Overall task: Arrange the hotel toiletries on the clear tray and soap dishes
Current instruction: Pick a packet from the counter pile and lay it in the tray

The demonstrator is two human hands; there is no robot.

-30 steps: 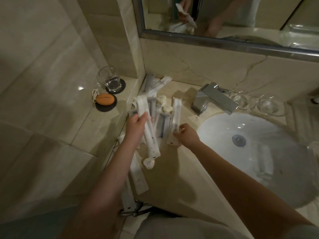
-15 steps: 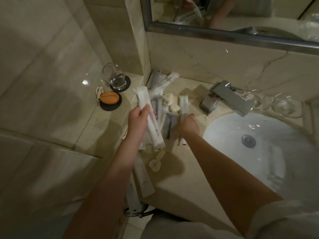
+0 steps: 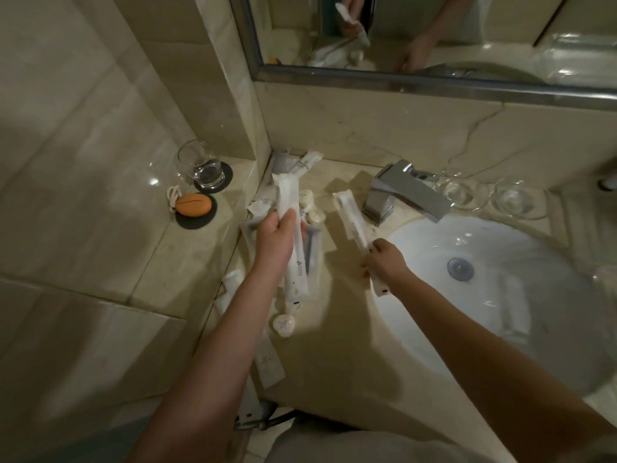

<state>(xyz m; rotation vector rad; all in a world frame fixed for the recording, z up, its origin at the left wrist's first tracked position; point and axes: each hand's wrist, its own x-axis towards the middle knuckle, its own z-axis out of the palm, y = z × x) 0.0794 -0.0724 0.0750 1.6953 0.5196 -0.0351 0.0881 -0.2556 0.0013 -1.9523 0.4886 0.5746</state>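
Head: left hand (image 3: pixel 278 233), right hand (image 3: pixel 384 262), sachets (image 3: pixel 287 195)

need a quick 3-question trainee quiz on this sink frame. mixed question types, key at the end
1. True or false: the left hand and the right hand each hold a long white packet.
2. What rests on the dark coaster nearer the camera? A) orange oval object B) razor C) round soap
3. How many clear glass dishes stand to the right of the faucet?

Key: 1 true; 2 A; 3 two.
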